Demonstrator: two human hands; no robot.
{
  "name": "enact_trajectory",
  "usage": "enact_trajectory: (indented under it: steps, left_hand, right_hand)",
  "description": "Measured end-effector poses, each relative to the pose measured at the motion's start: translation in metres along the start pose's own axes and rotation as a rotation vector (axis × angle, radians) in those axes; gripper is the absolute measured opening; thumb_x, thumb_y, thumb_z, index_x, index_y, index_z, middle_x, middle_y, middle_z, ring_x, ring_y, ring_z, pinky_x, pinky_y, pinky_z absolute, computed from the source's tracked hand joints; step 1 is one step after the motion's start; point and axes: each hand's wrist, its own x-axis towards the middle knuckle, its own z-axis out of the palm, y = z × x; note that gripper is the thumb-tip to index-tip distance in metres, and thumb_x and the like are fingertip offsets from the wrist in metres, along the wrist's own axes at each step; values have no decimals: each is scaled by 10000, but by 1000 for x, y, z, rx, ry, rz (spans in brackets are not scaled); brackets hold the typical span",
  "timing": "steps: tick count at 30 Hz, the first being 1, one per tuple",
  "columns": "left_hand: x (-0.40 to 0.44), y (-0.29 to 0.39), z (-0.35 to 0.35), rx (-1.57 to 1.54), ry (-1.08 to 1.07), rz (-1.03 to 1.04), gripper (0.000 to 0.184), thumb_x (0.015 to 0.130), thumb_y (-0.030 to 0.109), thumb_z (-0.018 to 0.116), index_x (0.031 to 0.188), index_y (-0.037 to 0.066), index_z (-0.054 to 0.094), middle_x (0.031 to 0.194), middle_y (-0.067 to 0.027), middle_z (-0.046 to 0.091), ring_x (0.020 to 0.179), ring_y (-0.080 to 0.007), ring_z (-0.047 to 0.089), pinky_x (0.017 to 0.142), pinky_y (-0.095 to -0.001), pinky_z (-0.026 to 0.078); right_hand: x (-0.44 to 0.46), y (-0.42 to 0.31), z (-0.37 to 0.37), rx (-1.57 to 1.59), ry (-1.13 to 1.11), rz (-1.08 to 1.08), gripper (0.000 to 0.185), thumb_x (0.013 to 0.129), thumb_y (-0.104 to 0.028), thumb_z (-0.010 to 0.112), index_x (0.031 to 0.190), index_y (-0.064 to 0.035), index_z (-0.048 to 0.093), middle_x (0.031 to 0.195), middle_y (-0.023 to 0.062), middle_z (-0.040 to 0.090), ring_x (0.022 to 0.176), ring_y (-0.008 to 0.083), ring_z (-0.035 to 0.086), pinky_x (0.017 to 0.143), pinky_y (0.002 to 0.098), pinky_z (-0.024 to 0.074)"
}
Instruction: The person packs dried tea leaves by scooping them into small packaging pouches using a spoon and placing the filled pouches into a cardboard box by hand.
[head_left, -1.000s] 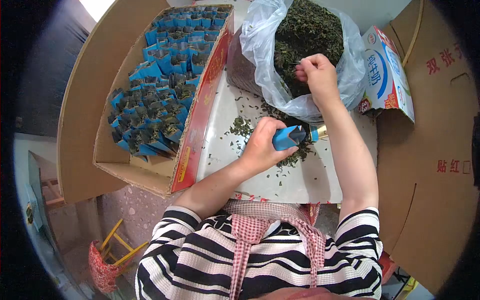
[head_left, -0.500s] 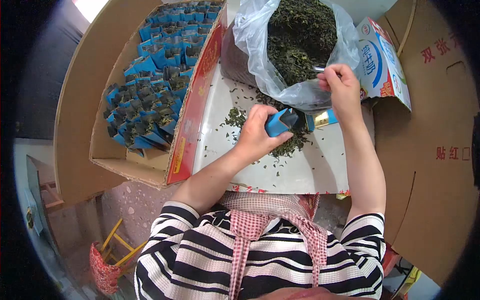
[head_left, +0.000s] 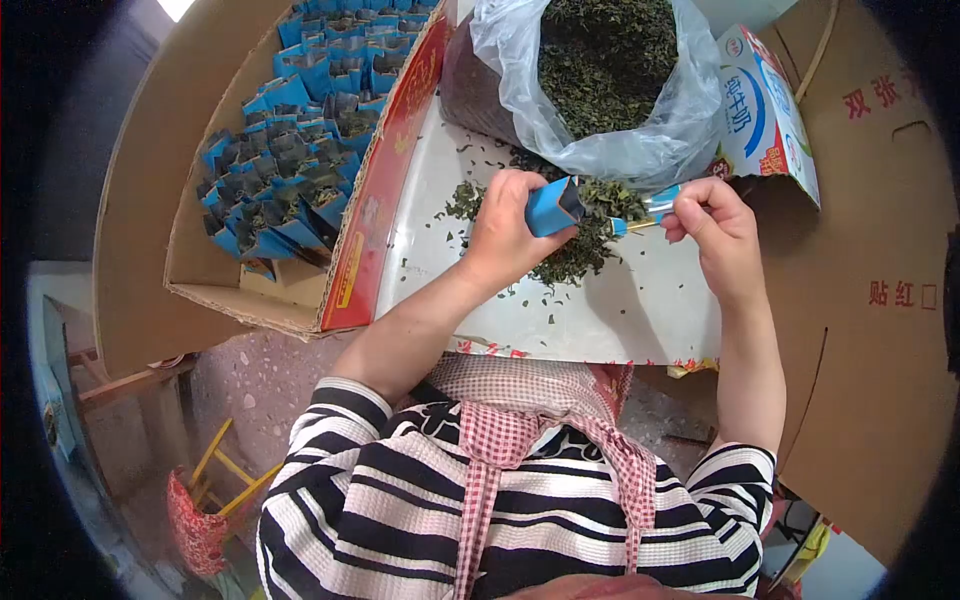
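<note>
My left hand point(head_left: 506, 225) is wrapped round a small blue packet point(head_left: 550, 208), tilted with its open dark mouth toward the right. My right hand point(head_left: 714, 235) pinches the handle of a metal spoon point(head_left: 656, 209). A heap of dark green tea leaves point(head_left: 613, 197) lies at the spoon's end, close to the packet's mouth; the spoon's bowl is hidden by leaves. Beneath it, a blue and gold packet point(head_left: 620, 227) lies partly covered. Loose tea leaves point(head_left: 570, 262) are spread on the white tabletop point(head_left: 640, 325) under my hands.
A big clear plastic bag point(head_left: 640, 160) of tea leaves stands behind my hands. On the left, a cardboard box point(head_left: 345, 270) holds many upright blue packets point(head_left: 285, 190) with open tops. A milk carton point(head_left: 765, 115) and large cardboard point(head_left: 860, 330) are on the right.
My right hand has come down from the bag with the spoon, bringing leaves toward the packet's mouth. My left hand has tipped the packet more to the right; the whole view has shifted slightly.
</note>
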Motion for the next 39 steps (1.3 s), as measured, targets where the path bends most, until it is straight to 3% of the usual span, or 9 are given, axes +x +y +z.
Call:
enact_trajectory:
  steps: [13,17,20,22,27,33,35,37,39]
  left_hand:
    - [-5,2,3,-8,29,93,582,549,93,856,1016,62,509,982,-141,514,948,-340,523,815,-400,461]
    - [-8,2,5,-42,-21,102,562,556,83,846,1004,58,508,989,-145,510,946,-340,522,810,-404,463]
    - [-8,1,5,-60,-38,108,552,563,85,844,1000,56,508,992,-143,511,948,-339,523,810,-404,463]
    - [-8,0,5,-64,-27,106,542,570,91,843,996,54,510,989,-142,513,949,-337,523,812,-403,463]
    - [-3,2,0,-76,-18,54,518,594,108,840,991,49,512,987,-138,515,953,-329,525,821,-397,462]
    - [6,7,-12,-57,-140,-134,490,634,141,819,1002,47,510,967,-147,522,913,-327,548,784,-390,477]
    - [5,5,-12,-35,-178,-124,470,643,121,809,998,47,510,968,-140,531,914,-313,561,788,-378,476]
    - [4,2,-11,-12,-219,-113,451,653,102,800,994,47,510,969,-132,539,915,-299,574,792,-367,476]
    - [2,0,-8,71,-273,-116,421,663,114,780,982,43,514,948,-148,547,904,-323,576,793,-383,480]
  right_hand:
    - [10,-30,26,-382,-89,10,129,915,-139,583,830,-44,562,685,-17,541,607,49,502,549,201,412]
    - [16,-23,36,-344,-94,51,150,912,-164,591,808,-59,561,636,-29,522,548,41,476,492,198,387]
    - [21,-23,40,-279,-32,271,187,912,-186,595,770,-75,547,575,-28,500,468,46,430,428,205,348]
    - [24,-20,35,-6,17,388,221,913,-204,597,739,-87,525,530,-17,481,414,63,395,388,220,311]
    - [19,-16,13,223,100,469,217,928,-206,570,762,-78,516,516,-2,471,390,91,380,376,236,288]
    - [-15,14,-10,441,128,315,193,934,-189,537,788,-63,521,551,13,489,434,109,416,428,238,329]
    - [-30,33,-14,341,158,334,173,920,-174,559,789,-65,530,576,12,510,461,97,436,447,229,351]
    - [-44,52,-15,-1,151,313,150,890,-164,605,788,-66,555,610,12,550,515,80,480,487,224,389]
    - [-55,57,-8,9,139,354,141,885,-152,607,782,-67,561,629,-1,552,545,63,485,506,216,396]
